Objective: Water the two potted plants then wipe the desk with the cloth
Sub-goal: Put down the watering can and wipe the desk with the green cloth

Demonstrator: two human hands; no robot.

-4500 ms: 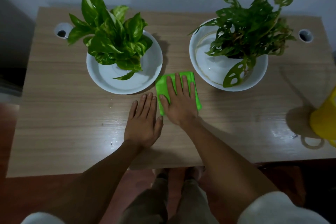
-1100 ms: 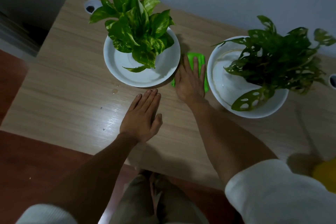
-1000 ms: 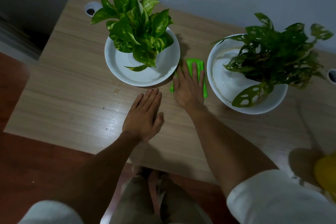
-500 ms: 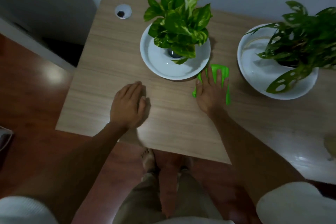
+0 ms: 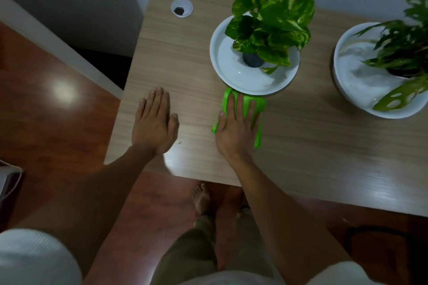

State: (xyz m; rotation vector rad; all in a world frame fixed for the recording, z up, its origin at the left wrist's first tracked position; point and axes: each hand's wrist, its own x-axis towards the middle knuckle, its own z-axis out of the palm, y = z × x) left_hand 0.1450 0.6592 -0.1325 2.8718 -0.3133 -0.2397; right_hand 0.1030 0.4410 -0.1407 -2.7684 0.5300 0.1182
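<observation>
A bright green cloth [image 5: 259,109] lies on the wooden desk [image 5: 185,60], just in front of the left white pot [image 5: 228,67]. My right hand [image 5: 236,129] presses flat on the cloth with fingers spread. My left hand [image 5: 154,122] rests palm down on the bare desk near its left edge, holding nothing. The left pot carries a broad-leaved green and yellow plant [image 5: 271,23]. The right white pot [image 5: 354,81] holds a darker plant with holed leaves [image 5: 403,46], partly cut off by the frame's right edge.
A round cable hole [image 5: 181,8] sits in the desk's far left corner. The desk's left edge and front edge drop to a reddish wooden floor [image 5: 53,109]. My bare foot [image 5: 201,199] shows under the front edge. A grey wall runs behind the desk.
My right hand has slid the cloth left, from between the two pots to the front of the left pot. My left hand shifted left along the desk. The view swung left.
</observation>
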